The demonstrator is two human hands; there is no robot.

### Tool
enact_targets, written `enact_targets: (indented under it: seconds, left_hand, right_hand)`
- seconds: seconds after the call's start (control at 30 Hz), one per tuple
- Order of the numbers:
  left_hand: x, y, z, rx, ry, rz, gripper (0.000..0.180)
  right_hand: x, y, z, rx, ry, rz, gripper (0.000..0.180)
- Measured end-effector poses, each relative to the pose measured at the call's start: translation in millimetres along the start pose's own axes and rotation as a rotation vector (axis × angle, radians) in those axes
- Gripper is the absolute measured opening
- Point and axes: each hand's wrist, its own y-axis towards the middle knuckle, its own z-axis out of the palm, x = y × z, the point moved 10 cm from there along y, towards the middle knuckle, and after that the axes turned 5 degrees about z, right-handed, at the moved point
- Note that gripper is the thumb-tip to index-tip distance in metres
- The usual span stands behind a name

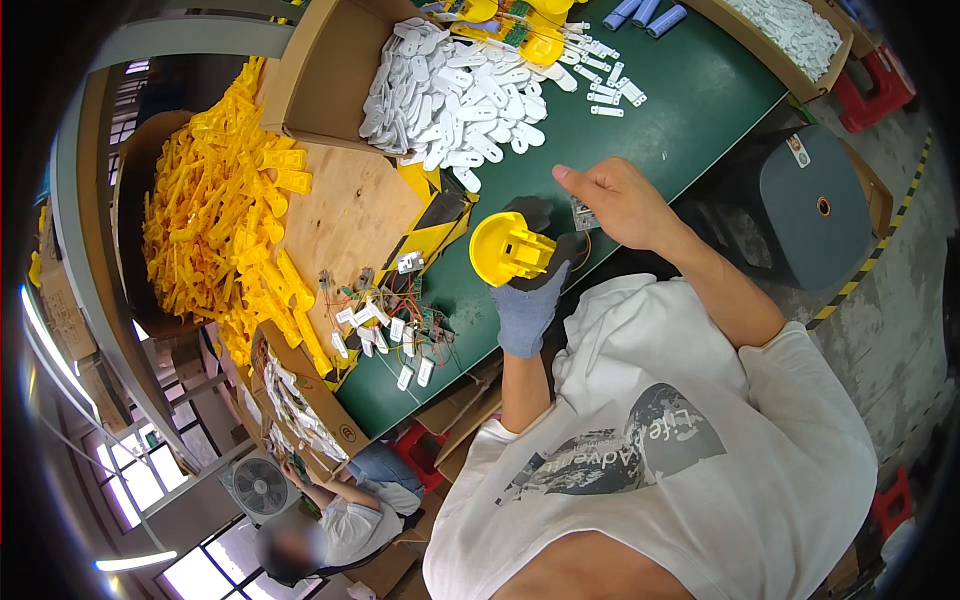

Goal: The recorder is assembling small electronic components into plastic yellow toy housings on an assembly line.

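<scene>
My left hand [525,315], in a grey glove with dark fingertips, is closed on a yellow plastic housing [492,248] with a round cup-shaped end and a ribbed block beside it. To its right is my bare right hand [628,205], thumb stretched out to the left and the other fingers curled. A small silver-grey part with thin wires [583,214] shows at those curled fingers, its far side hidden by the hand. Both hands are over the near edge of the green table [640,125], close together but not touching.
White plastic pieces [455,95] spill from a cardboard box [325,80]. Yellow parts [215,210] are heaped at the left, near wired switch pieces [385,325]. Blue cylinders [665,20] lie at the far edge. A dark bin [790,200] stands right; a co-worker [355,525] sits lower left.
</scene>
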Motion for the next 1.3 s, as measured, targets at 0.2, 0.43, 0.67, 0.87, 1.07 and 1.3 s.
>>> enact_targets:
  seconds: [0.2, 0.43, 0.67, 0.87, 1.07, 1.3]
  left_hand:
    - [35.3, -8.4, 8.0, 0.127, 0.054, -0.096, 0.064]
    - [20.1, 3.3, 13.4, 0.117, -0.034, 0.049, 0.063]
    - [11.5, 17.3, 21.6, 0.130, -0.575, 0.001, 0.045]
    - [43.4, 8.9, 28.7, 0.093, -0.995, -0.294, 0.043]
    - [55.3, 4.0, 28.1, 0.098, -1.074, -0.324, 0.044]
    - [6.7, 11.8, 7.6, -0.017, -0.650, -0.051, 0.049]
  right_hand:
    - [3.1, -0.1, 4.0, 0.006, -0.067, 0.004, 0.064]
    - [10.5, -1.7, 1.7, 0.037, -0.271, 0.043, 0.071]
    - [10.2, -0.9, 13.8, 0.298, 0.315, -0.085, 0.037]
    - [22.5, -17.6, 29.9, 0.411, 0.354, -0.069, 0.013]
    - [46.7, -27.2, 18.2, 0.300, 0.151, -0.313, 0.012]
    - [56.7, -32.4, -4.5, 0.140, -0.010, -0.427, 0.009]
